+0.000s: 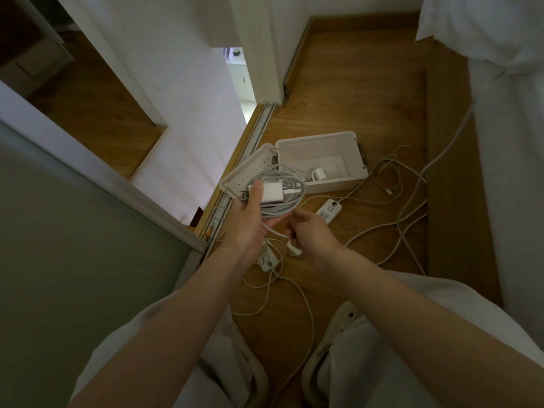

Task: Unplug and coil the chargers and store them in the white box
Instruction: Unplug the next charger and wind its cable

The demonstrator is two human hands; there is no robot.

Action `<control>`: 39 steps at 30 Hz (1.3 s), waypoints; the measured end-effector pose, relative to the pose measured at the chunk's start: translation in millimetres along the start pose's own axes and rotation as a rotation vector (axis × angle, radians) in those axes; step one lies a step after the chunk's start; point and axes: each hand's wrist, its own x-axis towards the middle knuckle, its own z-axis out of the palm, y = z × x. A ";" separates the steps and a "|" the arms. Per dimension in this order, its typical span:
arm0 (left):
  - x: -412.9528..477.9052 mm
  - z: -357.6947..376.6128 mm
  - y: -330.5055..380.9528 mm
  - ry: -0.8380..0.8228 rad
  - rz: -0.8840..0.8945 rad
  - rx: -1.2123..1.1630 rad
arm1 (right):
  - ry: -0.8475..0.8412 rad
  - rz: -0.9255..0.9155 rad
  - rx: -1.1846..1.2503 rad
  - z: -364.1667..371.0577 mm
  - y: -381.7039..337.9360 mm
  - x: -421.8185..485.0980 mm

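My left hand [249, 217] grips a coiled white charger [273, 192], thumb across its square plug block, held above the floor in front of the white box [321, 148]. The box stands open with its lid [248, 169] swung to the left, and a white adapter [318, 173] lies inside. My right hand [310, 229] pinches the loose end of the coiled charger's cable just below the coil. A white power strip [329, 212] lies on the floor behind my right hand. Another strip [268, 260] sits under my left wrist, partly hidden.
Several loose white cables [397, 201] sprawl over the wooden floor right of the box and near my knees. A sliding-door track [259, 128] runs along the left. A bed with white sheets [506, 142] borders the right side.
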 end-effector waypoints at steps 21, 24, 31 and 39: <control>5.2 -9.2 -1.6 -0.076 -0.130 -0.029 | 0.110 -0.475 -0.226 -14.3 8.3 13.2; 6.0 -10.9 -3.2 -0.042 -0.172 -0.007 | 0.130 -0.462 -0.163 -15.2 9.2 14.7; 5.2 -10.4 -9.7 -0.097 -0.119 -0.117 | 0.161 -0.312 -0.108 -15.8 4.2 17.2; 9.7 -11.3 -12.7 -0.060 -0.128 -0.225 | 0.109 -0.223 -0.182 -12.8 -2.4 11.2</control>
